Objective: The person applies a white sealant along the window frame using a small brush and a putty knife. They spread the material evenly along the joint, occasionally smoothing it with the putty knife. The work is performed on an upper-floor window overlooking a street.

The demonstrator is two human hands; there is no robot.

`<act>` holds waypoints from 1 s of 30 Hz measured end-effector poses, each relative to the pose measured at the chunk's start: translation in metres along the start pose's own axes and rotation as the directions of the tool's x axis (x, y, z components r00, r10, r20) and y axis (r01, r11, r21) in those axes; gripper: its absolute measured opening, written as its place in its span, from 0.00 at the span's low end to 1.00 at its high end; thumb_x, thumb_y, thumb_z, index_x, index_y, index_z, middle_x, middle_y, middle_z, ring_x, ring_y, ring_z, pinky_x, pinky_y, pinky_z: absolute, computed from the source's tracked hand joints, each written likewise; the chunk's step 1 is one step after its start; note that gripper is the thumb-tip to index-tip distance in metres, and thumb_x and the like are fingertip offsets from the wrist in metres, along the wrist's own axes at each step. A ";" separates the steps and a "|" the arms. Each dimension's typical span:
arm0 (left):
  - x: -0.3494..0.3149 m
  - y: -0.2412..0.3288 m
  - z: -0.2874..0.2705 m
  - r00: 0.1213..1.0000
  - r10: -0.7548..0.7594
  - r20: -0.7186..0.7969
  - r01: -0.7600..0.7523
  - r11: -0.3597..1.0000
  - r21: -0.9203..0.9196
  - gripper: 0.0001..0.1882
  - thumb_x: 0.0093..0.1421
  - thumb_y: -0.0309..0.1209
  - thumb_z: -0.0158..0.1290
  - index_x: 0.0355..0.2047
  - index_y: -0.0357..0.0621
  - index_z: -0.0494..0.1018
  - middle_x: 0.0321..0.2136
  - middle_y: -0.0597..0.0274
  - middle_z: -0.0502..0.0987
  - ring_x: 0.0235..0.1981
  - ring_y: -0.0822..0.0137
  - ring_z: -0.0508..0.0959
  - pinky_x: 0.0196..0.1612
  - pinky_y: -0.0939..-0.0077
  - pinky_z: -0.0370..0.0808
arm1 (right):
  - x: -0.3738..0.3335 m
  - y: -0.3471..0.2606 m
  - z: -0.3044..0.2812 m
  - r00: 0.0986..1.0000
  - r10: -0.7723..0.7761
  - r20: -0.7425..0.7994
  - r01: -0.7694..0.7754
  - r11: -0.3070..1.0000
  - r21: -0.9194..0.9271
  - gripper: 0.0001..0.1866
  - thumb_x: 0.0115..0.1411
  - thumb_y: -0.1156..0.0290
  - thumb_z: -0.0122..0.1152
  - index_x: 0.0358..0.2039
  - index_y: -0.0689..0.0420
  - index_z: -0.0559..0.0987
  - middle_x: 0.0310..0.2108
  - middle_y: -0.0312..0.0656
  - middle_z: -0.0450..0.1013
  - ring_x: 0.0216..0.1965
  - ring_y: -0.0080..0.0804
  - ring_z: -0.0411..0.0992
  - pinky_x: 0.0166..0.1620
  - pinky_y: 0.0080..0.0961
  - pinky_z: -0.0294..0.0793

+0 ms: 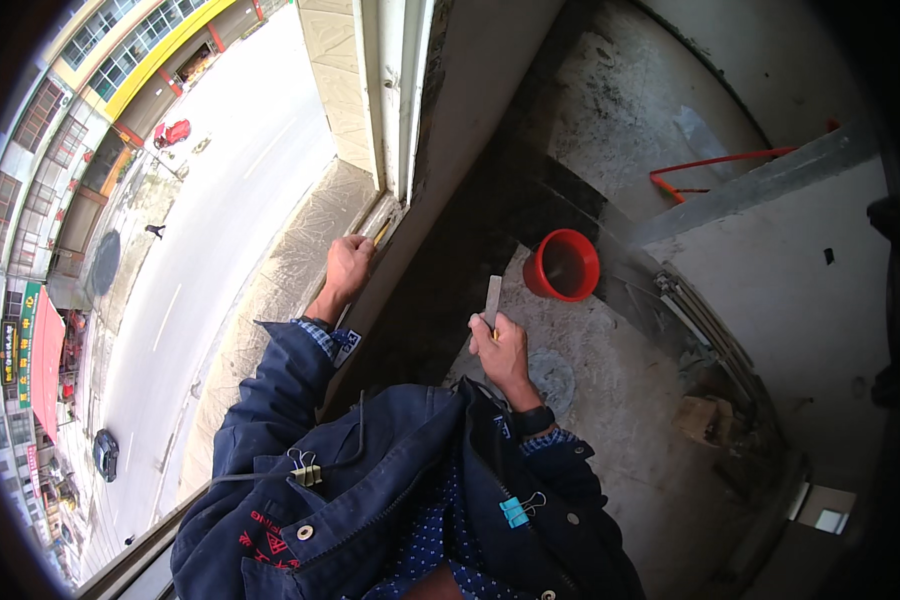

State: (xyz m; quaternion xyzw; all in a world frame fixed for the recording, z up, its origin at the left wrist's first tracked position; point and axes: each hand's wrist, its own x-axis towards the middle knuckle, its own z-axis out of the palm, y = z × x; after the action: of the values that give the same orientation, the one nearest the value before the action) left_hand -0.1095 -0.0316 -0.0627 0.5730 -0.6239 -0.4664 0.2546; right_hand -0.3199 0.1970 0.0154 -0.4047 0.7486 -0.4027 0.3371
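While the left hand [349, 265] pinches a slim yellow piece [381, 234] at the lower corner of the white window frame [395, 100], the right hand [501, 350] grips a flat grey blade-like tool [493, 297] away from it; work on that rough corner seems underway and unfinished, the remainder unclear.

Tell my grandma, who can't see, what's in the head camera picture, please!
A person's right hand holds a flat grey tool, and their left hand seems to pinch a thin yellow thing by the window frame. A red bucket stands on the dirty floor; outside, at the left, is a street below.
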 end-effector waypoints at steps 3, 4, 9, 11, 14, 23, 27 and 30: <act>-0.003 0.002 -0.001 0.999 0.036 -0.017 -0.035 0.998 0.051 0.19 0.63 0.37 0.51 0.29 0.29 0.79 0.21 0.40 0.78 0.24 0.55 0.81 0.34 0.57 0.75 | 0.002 0.002 0.002 1.000 -0.002 -0.001 0.002 1.000 -0.001 0.15 0.67 0.62 0.60 0.33 0.62 0.80 0.17 0.36 0.75 0.21 0.22 0.73 0.27 0.25 0.70; -0.004 0.002 -0.001 0.998 0.053 -0.024 -0.051 0.997 0.065 0.19 0.63 0.37 0.51 0.29 0.29 0.79 0.21 0.39 0.78 0.25 0.54 0.81 0.34 0.56 0.75 | 0.003 0.003 0.003 1.000 -0.002 -0.002 0.002 1.000 -0.003 0.15 0.67 0.62 0.60 0.33 0.62 0.80 0.17 0.36 0.75 0.21 0.22 0.73 0.27 0.25 0.70; -0.010 0.004 -0.003 0.990 0.133 -0.052 -0.129 0.989 0.071 0.18 0.63 0.37 0.51 0.29 0.30 0.78 0.20 0.44 0.76 0.24 0.57 0.79 0.32 0.58 0.74 | 0.006 0.005 0.002 1.000 0.011 -0.007 -0.011 1.000 -0.004 0.15 0.67 0.61 0.60 0.33 0.62 0.80 0.17 0.37 0.76 0.21 0.27 0.75 0.28 0.28 0.72; -0.016 0.005 -0.008 0.992 0.116 -0.049 -0.110 0.989 0.098 0.18 0.65 0.37 0.52 0.31 0.30 0.80 0.16 0.57 0.73 0.22 0.70 0.74 0.28 0.65 0.71 | 0.006 0.004 0.001 1.000 0.023 -0.008 -0.023 0.999 -0.031 0.16 0.67 0.60 0.60 0.32 0.61 0.80 0.18 0.40 0.77 0.22 0.35 0.78 0.30 0.33 0.75; -0.022 0.012 -0.016 0.996 0.084 0.024 -0.086 0.990 0.112 0.18 0.65 0.37 0.52 0.31 0.30 0.80 0.16 0.58 0.74 0.22 0.70 0.74 0.29 0.65 0.71 | 0.008 0.002 0.000 1.000 0.012 -0.002 -0.012 1.000 -0.015 0.16 0.67 0.60 0.60 0.32 0.61 0.80 0.17 0.40 0.77 0.22 0.34 0.78 0.30 0.32 0.75; -0.059 0.026 -0.028 0.945 0.308 0.109 -0.327 0.896 0.299 0.15 0.64 0.34 0.53 0.33 0.32 0.80 0.22 0.39 0.76 0.23 0.50 0.79 0.32 0.58 0.75 | 0.013 -0.001 0.004 0.999 0.044 0.017 -0.044 0.999 -0.004 0.15 0.67 0.61 0.61 0.33 0.62 0.80 0.17 0.36 0.75 0.20 0.23 0.73 0.26 0.26 0.70; -0.058 0.028 -0.039 0.983 0.183 -0.001 -0.178 0.956 0.233 0.15 0.62 0.34 0.53 0.28 0.32 0.78 0.24 0.34 0.76 0.29 0.38 0.81 0.35 0.53 0.77 | 0.015 0.002 0.004 0.999 0.028 0.016 -0.028 1.000 0.003 0.15 0.67 0.61 0.61 0.33 0.62 0.80 0.17 0.36 0.75 0.20 0.22 0.72 0.26 0.25 0.69; -0.057 0.026 -0.045 0.993 0.114 -0.017 -0.106 0.961 0.255 0.16 0.61 0.34 0.52 0.29 0.30 0.79 0.24 0.33 0.76 0.30 0.40 0.83 0.36 0.53 0.77 | 0.014 0.005 0.004 0.999 0.032 0.013 -0.032 0.999 0.013 0.15 0.67 0.62 0.61 0.32 0.62 0.80 0.17 0.36 0.75 0.19 0.21 0.72 0.26 0.25 0.69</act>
State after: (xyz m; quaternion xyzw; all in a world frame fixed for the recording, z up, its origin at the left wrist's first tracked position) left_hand -0.0709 0.0071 -0.0081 0.5726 -0.7051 -0.3589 0.2148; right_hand -0.3244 0.1853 0.0072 -0.3928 0.7502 -0.3996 0.3510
